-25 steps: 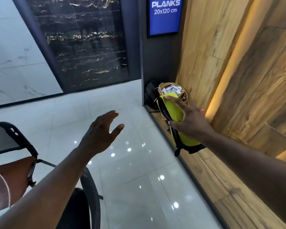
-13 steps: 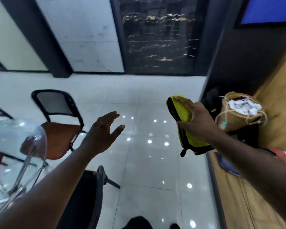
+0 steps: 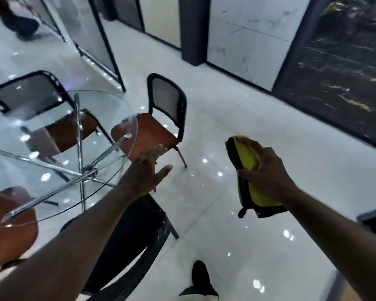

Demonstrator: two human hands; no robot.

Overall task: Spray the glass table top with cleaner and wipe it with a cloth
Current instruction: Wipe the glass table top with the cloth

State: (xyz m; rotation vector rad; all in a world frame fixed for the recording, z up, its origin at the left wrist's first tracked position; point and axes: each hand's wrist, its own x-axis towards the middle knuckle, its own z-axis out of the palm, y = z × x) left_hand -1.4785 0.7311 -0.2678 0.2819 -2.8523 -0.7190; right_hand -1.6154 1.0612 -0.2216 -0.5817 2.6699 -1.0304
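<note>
Looking down from my head, my right hand grips the folded yellow cloth in mid-air, which I judge soft, light and best held bunched across its middle, while my left hand hangs spread and empty near the glass tabletop, likely slick and breakable.

One table, three chairs, one cloth.
</note>
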